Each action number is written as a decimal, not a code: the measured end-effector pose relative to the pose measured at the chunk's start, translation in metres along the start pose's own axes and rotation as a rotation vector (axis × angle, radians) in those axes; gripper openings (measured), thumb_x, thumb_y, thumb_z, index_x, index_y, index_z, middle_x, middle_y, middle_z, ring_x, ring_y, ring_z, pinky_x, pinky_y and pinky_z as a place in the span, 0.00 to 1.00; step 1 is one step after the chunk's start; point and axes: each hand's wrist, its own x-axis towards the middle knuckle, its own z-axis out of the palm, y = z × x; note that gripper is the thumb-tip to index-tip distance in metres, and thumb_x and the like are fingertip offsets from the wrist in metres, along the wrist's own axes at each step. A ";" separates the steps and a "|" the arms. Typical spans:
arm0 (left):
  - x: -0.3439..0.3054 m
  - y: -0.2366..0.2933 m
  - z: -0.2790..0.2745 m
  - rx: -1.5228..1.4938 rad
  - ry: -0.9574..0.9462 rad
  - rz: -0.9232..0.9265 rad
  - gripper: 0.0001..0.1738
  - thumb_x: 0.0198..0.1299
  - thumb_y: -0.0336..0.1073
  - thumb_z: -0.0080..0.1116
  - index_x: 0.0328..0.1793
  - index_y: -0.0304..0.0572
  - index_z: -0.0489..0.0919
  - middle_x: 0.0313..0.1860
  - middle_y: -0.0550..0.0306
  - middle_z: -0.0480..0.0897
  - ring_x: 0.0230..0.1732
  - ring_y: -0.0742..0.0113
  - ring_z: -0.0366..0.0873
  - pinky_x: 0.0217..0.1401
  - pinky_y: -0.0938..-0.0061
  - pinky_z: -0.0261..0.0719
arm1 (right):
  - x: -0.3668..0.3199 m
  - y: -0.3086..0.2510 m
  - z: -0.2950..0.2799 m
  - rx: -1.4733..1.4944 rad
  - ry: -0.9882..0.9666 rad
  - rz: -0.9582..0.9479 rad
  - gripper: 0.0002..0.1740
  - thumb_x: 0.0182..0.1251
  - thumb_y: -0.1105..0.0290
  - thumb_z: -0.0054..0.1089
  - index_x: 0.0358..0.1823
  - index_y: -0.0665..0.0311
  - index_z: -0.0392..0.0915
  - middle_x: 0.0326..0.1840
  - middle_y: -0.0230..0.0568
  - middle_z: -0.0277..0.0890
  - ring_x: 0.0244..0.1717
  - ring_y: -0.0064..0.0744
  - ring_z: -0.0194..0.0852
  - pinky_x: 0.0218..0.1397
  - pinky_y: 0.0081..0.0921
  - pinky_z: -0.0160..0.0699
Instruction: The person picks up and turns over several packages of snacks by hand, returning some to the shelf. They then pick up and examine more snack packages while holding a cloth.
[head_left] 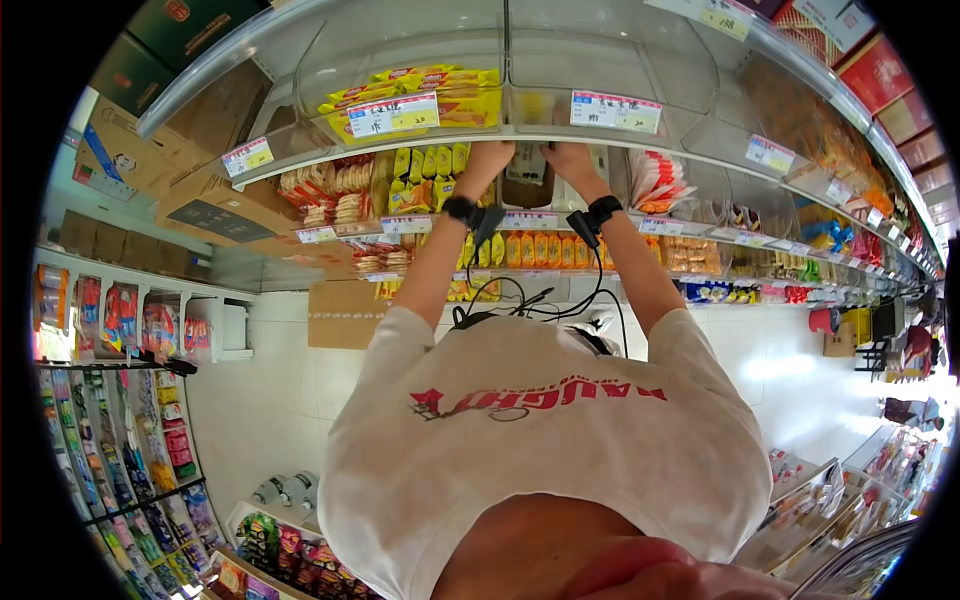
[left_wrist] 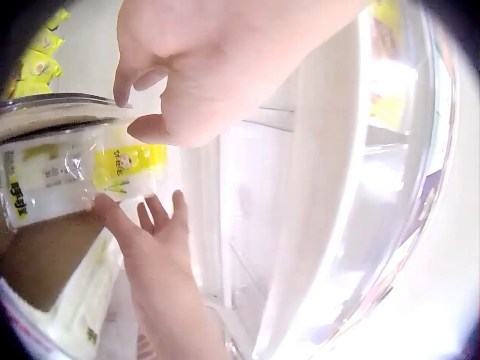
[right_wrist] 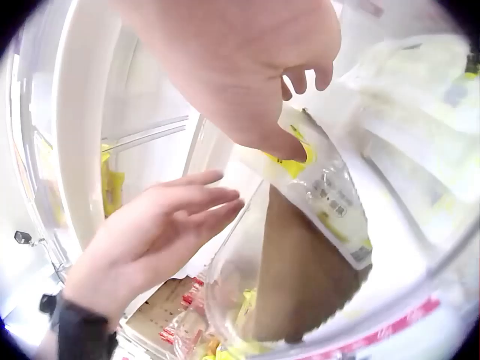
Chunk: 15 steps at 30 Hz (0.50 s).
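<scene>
A clear packet with a yellow label (left_wrist: pixel 129 166) lies over a brown cardboard piece (right_wrist: pixel 307 262) in a clear shelf bin. My left hand (head_left: pixel 488 165) reaches in on one side. Its fingers are loosely extended beside the bin's wall, close to the packet's labelled end, and grip nothing. From the other side my right hand (head_left: pixel 575 168) reaches in, fingers spread, its thumb (right_wrist: pixel 289 148) overlapping the packet's yellow corner in the right wrist view. In the left wrist view that thumb is at the packet's edge, the other fingers apart from it.
Yellow snack packs (head_left: pixel 425 180) fill the bin to the left, and red-and-white packs (head_left: pixel 658 182) stand to the right. A shelf with price tags (head_left: pixel 393 113) juts out above my hands. Orange packs (head_left: pixel 545 248) line the shelf below. Cables (head_left: pixel 540 295) hang from my wrists.
</scene>
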 end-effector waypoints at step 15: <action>-0.057 0.048 0.055 -0.083 -0.371 -0.290 0.11 0.60 0.28 0.53 0.42 0.27 0.83 0.41 0.30 0.83 0.43 0.33 0.81 0.46 0.48 0.78 | 0.024 -0.006 -0.015 -0.121 -0.138 -0.048 0.33 0.66 0.63 0.64 0.71 0.70 0.68 0.69 0.63 0.71 0.67 0.65 0.69 0.71 0.47 0.68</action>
